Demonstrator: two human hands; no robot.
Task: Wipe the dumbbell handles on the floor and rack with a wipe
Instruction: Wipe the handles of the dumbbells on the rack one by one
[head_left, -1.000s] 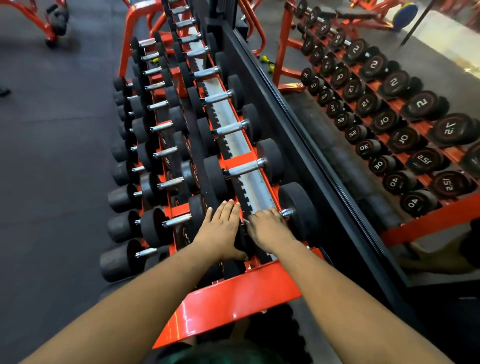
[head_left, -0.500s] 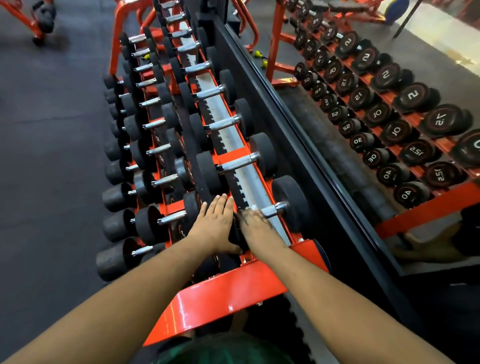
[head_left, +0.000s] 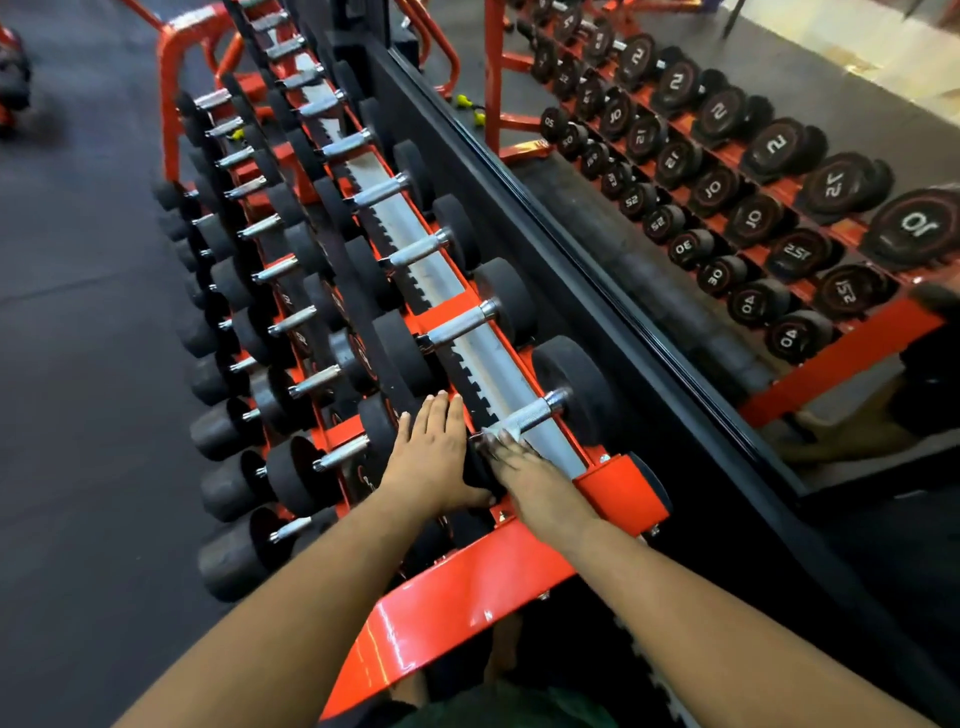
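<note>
Both arms reach forward over the red rack (head_left: 457, 587). The left hand (head_left: 434, 457) lies flat with straight fingers on the black head of the nearest dumbbell (head_left: 574, 387), probably to keep it from rolling. The right hand (head_left: 524, 475) rests with straight fingers at the near end of the handle (head_left: 527, 415); no wipe is visible. Farther dumbbells wait in rows along the mirror (head_left: 675, 234).

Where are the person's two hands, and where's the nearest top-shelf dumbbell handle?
left hand (head_left: 434, 457), head view, back of the hand.
right hand (head_left: 524, 475), head view, back of the hand.
nearest dumbbell handle (head_left: 535, 414), head view, middle of the bare knurled bar.
</note>
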